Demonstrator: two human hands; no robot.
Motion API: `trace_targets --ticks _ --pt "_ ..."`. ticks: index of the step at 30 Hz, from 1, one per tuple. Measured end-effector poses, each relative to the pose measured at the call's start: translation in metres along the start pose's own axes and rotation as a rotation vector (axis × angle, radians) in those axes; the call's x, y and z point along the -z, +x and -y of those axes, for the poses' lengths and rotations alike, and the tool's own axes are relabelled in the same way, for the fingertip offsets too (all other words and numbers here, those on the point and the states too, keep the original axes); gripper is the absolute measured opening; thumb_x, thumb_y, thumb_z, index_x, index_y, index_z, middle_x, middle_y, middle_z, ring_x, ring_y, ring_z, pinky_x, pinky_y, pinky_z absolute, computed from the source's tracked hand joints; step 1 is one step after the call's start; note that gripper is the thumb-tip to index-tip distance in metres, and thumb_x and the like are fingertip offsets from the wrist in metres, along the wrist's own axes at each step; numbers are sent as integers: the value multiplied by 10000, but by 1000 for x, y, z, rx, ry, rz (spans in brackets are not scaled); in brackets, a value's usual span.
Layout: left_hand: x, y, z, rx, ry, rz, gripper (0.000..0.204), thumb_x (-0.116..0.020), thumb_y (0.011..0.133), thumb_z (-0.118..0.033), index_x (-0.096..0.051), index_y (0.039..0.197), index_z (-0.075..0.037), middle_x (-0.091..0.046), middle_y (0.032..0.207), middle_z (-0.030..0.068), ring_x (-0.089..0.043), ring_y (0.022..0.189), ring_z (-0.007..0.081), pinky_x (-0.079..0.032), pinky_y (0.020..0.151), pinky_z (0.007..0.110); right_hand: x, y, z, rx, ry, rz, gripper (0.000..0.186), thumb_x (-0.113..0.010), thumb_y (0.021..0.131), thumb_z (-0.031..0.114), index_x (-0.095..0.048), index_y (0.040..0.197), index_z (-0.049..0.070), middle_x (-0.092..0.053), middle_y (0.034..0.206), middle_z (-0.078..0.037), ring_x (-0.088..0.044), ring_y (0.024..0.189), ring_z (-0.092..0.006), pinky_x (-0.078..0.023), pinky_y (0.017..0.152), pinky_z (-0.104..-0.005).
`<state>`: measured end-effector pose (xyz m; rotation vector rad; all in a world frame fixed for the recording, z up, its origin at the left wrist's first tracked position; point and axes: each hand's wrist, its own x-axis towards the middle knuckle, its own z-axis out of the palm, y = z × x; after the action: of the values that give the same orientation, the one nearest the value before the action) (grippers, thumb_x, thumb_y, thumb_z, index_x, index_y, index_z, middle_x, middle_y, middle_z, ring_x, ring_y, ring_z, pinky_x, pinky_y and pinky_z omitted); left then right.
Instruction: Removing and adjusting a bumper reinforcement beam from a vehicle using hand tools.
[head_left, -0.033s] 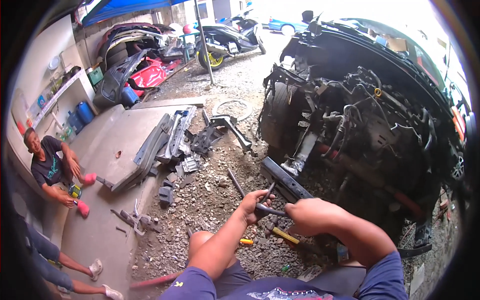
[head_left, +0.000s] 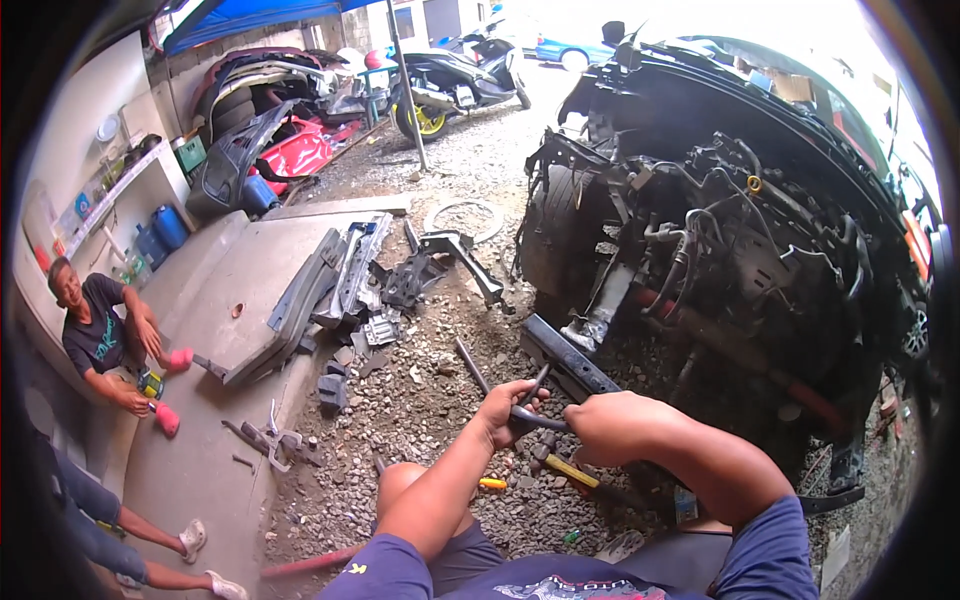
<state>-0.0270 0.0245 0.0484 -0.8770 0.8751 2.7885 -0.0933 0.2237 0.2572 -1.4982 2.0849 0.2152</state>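
Near the lower middle, my left hand (head_left: 510, 408) is closed around a dark curved metal tool (head_left: 543, 420), with a short dark shaft angled upward from it. My right hand (head_left: 610, 430) is wrapped round the tool's other end, just to the right. Behind both hands lies a long black metal beam (head_left: 570, 355) on the gravel. A thin metal pipe (head_left: 470, 365) lies to the left of it. A yellow-handled tool (head_left: 570, 470) rests below my right hand, and a small orange-yellow item (head_left: 492, 483) lies beside my knee. Whether the tool touches the beam I cannot tell.
A dismantled car front (head_left: 720, 250) fills the right. At left, a seated person (head_left: 100, 340) and another person's legs (head_left: 150, 560) are on a concrete slab (head_left: 200, 470). Removed panels (head_left: 330, 280) lie mid-left on gravel (head_left: 330, 500). Behind stand a scooter (head_left: 460, 80) and a pole (head_left: 410, 120).
My right hand has shifted very slightly to the left along with the tool. Little else differs.
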Motion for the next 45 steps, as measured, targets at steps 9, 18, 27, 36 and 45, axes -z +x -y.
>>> trace_targets --ticks 9,18,27,36,45 --pt "-8 4 6 -102 242 -142 227 -789 947 -270 -728 965 -53 -630 722 -22 -565 576 79 -472 536 242 -57 15 -9 -121 112 -152 238 -589 945 188 -592 1088 -2 -747 900 -243 -747 852 -444 -590 779 -571" --pt "-22 -9 4 -350 837 -304 312 -855 905 -312 -725 873 -31 -645 693 -3 -595 633 96 -491 584 312 -189 71 -53 -25 365 -494 299 -724 907 282 -590 1098 95 -724 770 -160 -731 708 -415 -592 656 -533" --pt "-20 -11 19 -712 1493 -667 434 -754 868 -485 -675 830 -60 -718 755 212 -724 774 440 -572 736 525 -269 212 -46 19 642 -629 257 -743 869 288 -703 1028 90 -735 852 -195 -739 856 -411 -584 748 -501" --pt "2 3 1 -187 386 -44 246 -796 948 -244 -736 1029 -19 -642 770 -10 -603 613 135 -549 612 322 -136 54 -45 -139 437 -8 491 -741 924 417 -665 1147 -14 -753 1054 -259 -727 1001 -451 -571 899 -521" --pt "-2 5 -8 -23 215 -27 246 -750 972 -280 -721 1019 -40 -643 733 -3 -585 600 97 -518 579 278 -29 42 -2 -92 -3 279 467 -770 863 299 -675 1197 -13 -773 952 -214 -766 932 -404 -611 834 -516"
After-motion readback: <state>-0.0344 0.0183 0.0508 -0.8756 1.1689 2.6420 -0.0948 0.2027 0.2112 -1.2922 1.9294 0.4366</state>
